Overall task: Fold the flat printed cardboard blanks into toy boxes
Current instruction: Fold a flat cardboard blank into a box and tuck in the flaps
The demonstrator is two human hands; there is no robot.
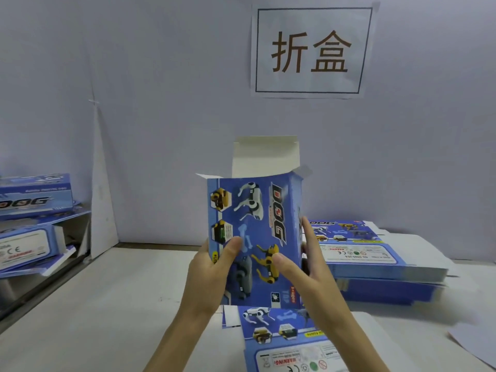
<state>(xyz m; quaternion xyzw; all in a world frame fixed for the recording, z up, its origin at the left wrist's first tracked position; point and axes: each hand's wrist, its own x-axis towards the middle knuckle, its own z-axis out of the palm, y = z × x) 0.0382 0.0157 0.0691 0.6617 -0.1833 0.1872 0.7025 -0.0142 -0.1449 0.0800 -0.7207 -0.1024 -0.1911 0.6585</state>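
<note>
Both hands hold a blue box (255,237) upright above the tabletop (107,304), its white top flap standing open. The left hand (212,272) grips the left edge, thumb across the printed front. The right hand (303,267) clasps the right edge, thumb on the front, fingers extended up the side. Flat blanks (375,259) lie stacked at right, another blank (284,334) below the box.

I am reading "折盒" on the paper sign (311,51) on the wall. "DOG" is showing on the held box (255,237) and on a folded box (35,196) at left. "WARNING" is showing on the flat blank (290,353) nearest me.
</note>
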